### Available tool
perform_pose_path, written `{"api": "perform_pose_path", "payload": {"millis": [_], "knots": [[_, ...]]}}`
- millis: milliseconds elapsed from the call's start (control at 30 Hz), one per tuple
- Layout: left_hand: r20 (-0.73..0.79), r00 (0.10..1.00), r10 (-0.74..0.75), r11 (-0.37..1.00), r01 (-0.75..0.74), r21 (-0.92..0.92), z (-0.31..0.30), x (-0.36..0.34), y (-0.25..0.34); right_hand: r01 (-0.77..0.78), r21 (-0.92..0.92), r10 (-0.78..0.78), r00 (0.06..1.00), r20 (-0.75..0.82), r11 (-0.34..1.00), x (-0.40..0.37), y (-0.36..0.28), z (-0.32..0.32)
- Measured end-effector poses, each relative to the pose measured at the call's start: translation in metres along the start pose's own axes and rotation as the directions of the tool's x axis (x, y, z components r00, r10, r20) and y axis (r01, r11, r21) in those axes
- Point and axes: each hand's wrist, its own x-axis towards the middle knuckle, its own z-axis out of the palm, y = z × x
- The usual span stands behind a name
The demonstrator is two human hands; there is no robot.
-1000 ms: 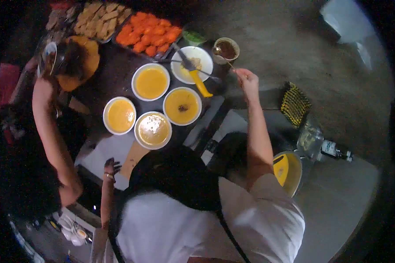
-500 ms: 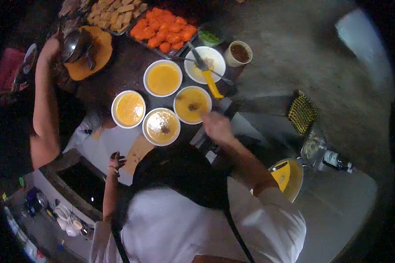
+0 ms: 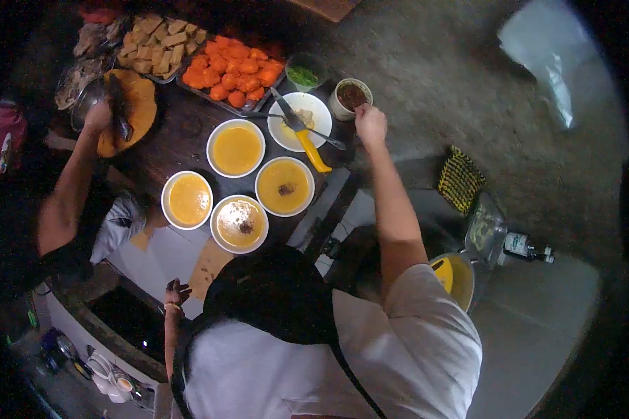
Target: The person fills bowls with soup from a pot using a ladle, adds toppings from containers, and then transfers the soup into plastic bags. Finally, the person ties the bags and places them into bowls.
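Observation:
My right hand [image 3: 372, 126] reaches to a white cup of dark brown seasoning [image 3: 351, 95]. Its fingers are bent together at the cup's near rim, and their tips are partly hidden. My left hand [image 3: 177, 292] hangs low with its fingers apart and nothing in it. Between my hands stand white bowls of yellow soup: a far bowl [image 3: 235, 148], a left bowl [image 3: 187, 200], a near bowl [image 3: 239, 224] and a right bowl [image 3: 284, 186]. The near and right bowls each have a brown patch on the soup.
A white bowl [image 3: 318, 140] holds pale paste, with a yellow-handled knife [image 3: 311, 148] across it. Behind are a cup of chopped greens [image 3: 303, 75], a tray of orange balls [image 3: 234, 70] and pale cut pieces [image 3: 162, 45]. Another person's hand [image 3: 98, 116] is at a round board [image 3: 143, 105].
My right hand has moved from the right soup bowl up to the seasoning cup. The other person's hand has shifted down and right over the board. My view has shifted slightly.

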Motion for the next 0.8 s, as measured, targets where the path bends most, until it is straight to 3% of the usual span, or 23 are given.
{"api": "perform_pose_path", "payload": {"millis": [33,67,100,167,200,267,300,367,400,433,467,567,667,733,800], "knots": [[0.014,0.991,0.136,0.991,-0.136,0.010,-0.002,0.002,-0.014,0.006,0.135,-0.004,1.000,-0.016,0.991,0.001,0.008,0.001],[0.030,0.963,0.269,0.963,-0.269,0.019,-0.006,0.005,-0.027,0.010,0.135,-0.008,1.000,-0.015,0.991,0.003,0.016,0.006],[0.028,0.963,0.268,0.963,-0.269,0.017,-0.011,0.012,-0.040,-0.050,0.275,0.056,0.998,-0.015,0.960,0.006,0.025,0.013],[0.162,0.875,0.456,0.833,-0.484,0.268,-0.019,0.021,-0.052,-0.226,0.498,0.217,0.973,0.076,0.837,0.012,0.040,0.027],[0.161,0.875,0.456,0.833,-0.484,0.268,-0.020,0.022,-0.053,-0.225,0.499,0.217,0.973,0.075,0.837,0.014,0.047,0.030],[0.272,0.765,0.584,0.583,-0.629,0.515,-0.017,0.020,-0.039,-0.301,0.629,0.282,0.950,0.133,0.717,0.011,0.050,0.030],[0.274,0.765,0.583,0.581,-0.628,0.518,-0.015,0.020,-0.035,-0.303,0.630,0.284,0.949,0.134,0.715,0.009,0.051,0.029],[0.020,0.856,0.517,0.844,-0.513,0.155,-0.005,0.018,-0.024,-0.350,0.744,0.284,0.933,0.222,0.569,0.006,0.050,0.022],[0.019,0.858,0.514,0.846,-0.510,0.156,0.000,0.017,-0.015,-0.353,0.742,0.284,0.932,0.226,0.569,0.003,0.050,0.018],[-0.179,0.976,0.120,0.977,-0.148,-0.155,0.008,0.011,0.013,-0.291,0.753,0.255,0.952,0.169,0.590,0.000,0.049,0.015],[-0.225,0.916,-0.332,0.847,0.185,-0.499,0.021,0.002,0.051,-0.229,0.760,0.222,0.968,0.114,0.609,-0.004,0.047,0.011],[-0.242,0.932,-0.271,0.795,0.075,-0.602,0.028,0.002,0.059,-0.185,0.800,0.167,0.980,0.108,0.570,-0.031,0.008,-0.028],[-0.251,0.928,-0.274,0.804,0.078,-0.590,0.035,0.000,0.061,-0.236,0.749,0.053,0.964,0.260,0.620,-0.060,-0.025,-0.039],[-0.260,0.927,-0.270,0.805,0.070,-0.589,0.039,-0.004,0.058,0.024,0.807,-0.180,0.978,0.103,0.590,-0.093,-0.063,-0.035],[-0.185,0.940,-0.287,0.774,0.113,-0.623,0.042,-0.004,0.052,0.009,0.779,-0.295,0.928,0.228,0.627,-0.124,-0.100,-0.019]]}}
